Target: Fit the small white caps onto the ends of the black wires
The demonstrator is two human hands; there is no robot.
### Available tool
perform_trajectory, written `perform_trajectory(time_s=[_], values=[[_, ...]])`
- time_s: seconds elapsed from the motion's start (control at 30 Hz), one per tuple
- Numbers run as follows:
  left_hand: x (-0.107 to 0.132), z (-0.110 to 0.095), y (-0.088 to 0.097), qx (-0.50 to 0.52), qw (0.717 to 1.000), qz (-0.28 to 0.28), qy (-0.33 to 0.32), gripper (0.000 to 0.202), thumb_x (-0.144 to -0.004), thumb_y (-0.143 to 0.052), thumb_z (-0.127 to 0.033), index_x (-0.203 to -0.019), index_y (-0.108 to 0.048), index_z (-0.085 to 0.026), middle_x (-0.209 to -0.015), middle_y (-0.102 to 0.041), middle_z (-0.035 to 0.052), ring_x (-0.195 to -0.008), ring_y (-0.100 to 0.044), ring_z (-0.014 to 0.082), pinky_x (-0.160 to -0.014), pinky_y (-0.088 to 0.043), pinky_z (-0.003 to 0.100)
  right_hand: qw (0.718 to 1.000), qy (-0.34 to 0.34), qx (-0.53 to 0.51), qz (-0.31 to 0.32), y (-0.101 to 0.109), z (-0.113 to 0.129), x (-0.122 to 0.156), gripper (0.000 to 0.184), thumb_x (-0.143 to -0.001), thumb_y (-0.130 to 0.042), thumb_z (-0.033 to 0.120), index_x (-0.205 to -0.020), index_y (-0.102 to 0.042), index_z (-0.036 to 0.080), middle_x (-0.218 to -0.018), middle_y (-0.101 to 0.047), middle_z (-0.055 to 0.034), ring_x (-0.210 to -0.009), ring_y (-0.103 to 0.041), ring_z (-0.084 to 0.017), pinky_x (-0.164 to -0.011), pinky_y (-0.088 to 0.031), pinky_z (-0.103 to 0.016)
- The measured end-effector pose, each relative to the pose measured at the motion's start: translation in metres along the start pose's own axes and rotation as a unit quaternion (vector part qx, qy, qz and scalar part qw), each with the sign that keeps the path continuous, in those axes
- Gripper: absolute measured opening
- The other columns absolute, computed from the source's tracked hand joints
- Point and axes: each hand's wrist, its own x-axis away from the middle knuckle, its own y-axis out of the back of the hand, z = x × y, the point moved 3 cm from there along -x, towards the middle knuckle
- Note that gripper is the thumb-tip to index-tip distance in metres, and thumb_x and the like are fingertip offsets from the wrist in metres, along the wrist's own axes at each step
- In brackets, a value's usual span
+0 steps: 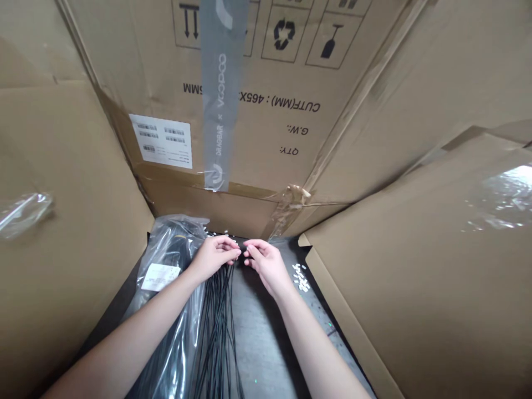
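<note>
A bundle of thin black wires (pixel 218 327) hangs down from my left hand (pixel 214 256), whose fingers are closed around its top end. My right hand (pixel 266 267) is beside it, with the fingertips curled close to the left fingertips and the top of the bundle. Whether those fingers pinch anything is too small to tell. Below my left wrist lies a clear plastic bag (pixel 170 260) with dark contents and a white label (pixel 160 277). Scattered small white pieces (pixel 301 277) lie on the grey surface (pixel 260 338) to the right of my right hand.
Brown cardboard box walls and flaps (pixel 75 221) surround my hands on all sides. The far wall (pixel 266 138) carries printed symbols, a barcode label and a strip of grey tape. Crumpled clear plastic clings to the left and right flaps.
</note>
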Motion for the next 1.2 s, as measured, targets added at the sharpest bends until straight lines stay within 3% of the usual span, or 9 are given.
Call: perform_trajectory(time_s=[0.07,0.17,0.33,0.5,0.8,0.97,1.2], values=[[-0.001,0.001,0.000,0.002,1.000,-0.004,-0.004,0.023,-0.064,-0.080,-0.025,-0.076,-0.066,-0.012,-0.064,-0.067,0.0012,-0.060,-0.063,0.0112,-0.055,-0.053,0.021,0.997,-0.017,-0.082,-0.006,-0.006,-0.004,-0.007,0.037,-0.056,-0.086,0.040,-0.080,-0.070,0.016,-0.072,-0.062,-0.0006,-0.063,-0.055,-0.010,-0.053,-0.048,-0.022],[-0.001,0.003,0.001,-0.009,1.000,-0.001,-0.005,0.022,-0.065,-0.080,-0.025,-0.076,-0.068,-0.011,-0.065,-0.068,0.0022,-0.058,-0.062,0.0105,-0.057,-0.053,0.022,0.992,-0.016,-0.121,-0.005,-0.010,-0.008,-0.013,0.038,-0.054,-0.088,0.040,-0.079,-0.071,0.017,-0.069,-0.061,0.0010,-0.058,-0.052,-0.009,-0.052,-0.047,-0.023],[0.000,0.004,-0.002,-0.028,0.999,0.018,-0.003,0.021,-0.068,-0.079,-0.028,-0.078,-0.069,-0.012,-0.069,-0.072,0.0058,-0.063,-0.066,0.0134,-0.058,-0.053,0.023,0.998,0.018,-0.051,0.029,-0.013,-0.013,-0.012,0.029,-0.065,-0.081,0.041,-0.079,-0.070,0.018,-0.068,-0.065,0.0009,-0.057,-0.056,-0.011,-0.056,-0.051,-0.026],[0.001,0.001,-0.003,-0.020,1.000,0.009,0.001,0.019,-0.070,-0.077,-0.027,-0.077,-0.066,-0.012,-0.065,-0.069,0.0037,-0.061,-0.066,0.0132,-0.056,-0.052,0.022,0.998,0.042,0.011,0.052,-0.014,-0.013,-0.011,0.025,-0.070,-0.076,0.040,-0.080,-0.068,0.018,-0.068,-0.067,0.0009,-0.052,-0.056,-0.011,-0.052,-0.050,-0.025],[0.002,0.003,-0.002,-0.036,0.999,-0.005,-0.006,0.015,-0.073,-0.073,-0.023,-0.079,-0.066,-0.011,-0.067,-0.069,0.0034,-0.063,-0.067,0.0138,-0.052,-0.053,0.020,0.999,0.021,-0.016,0.038,-0.015,-0.011,-0.010,0.031,-0.062,-0.085,0.041,-0.076,-0.071,0.016,-0.063,-0.066,0.0005,-0.051,-0.056,-0.011,-0.052,-0.050,-0.026],[-0.001,0.003,0.000,0.004,1.000,-0.025,0.011,0.020,-0.069,-0.078,-0.023,-0.080,-0.068,-0.010,-0.069,-0.071,0.0045,-0.062,-0.067,0.0128,-0.057,-0.055,0.022,0.997,0.004,-0.066,0.032,-0.014,-0.010,-0.011,0.034,-0.061,-0.085,0.040,-0.082,-0.075,0.016,-0.057,-0.064,0.0019,-0.050,-0.054,-0.010,-0.052,-0.050,-0.025],[-0.003,0.004,0.003,0.018,0.998,-0.049,0.018,0.020,-0.065,-0.081,-0.021,-0.079,-0.072,-0.010,-0.066,-0.070,0.0035,-0.060,-0.065,0.0116,-0.059,-0.054,0.023,0.997,0.019,-0.076,0.011,-0.014,-0.008,-0.012,0.030,-0.059,-0.086,0.038,-0.079,-0.076,0.018,-0.064,-0.067,0.0004,-0.052,-0.052,-0.009,-0.050,-0.047,-0.024]])
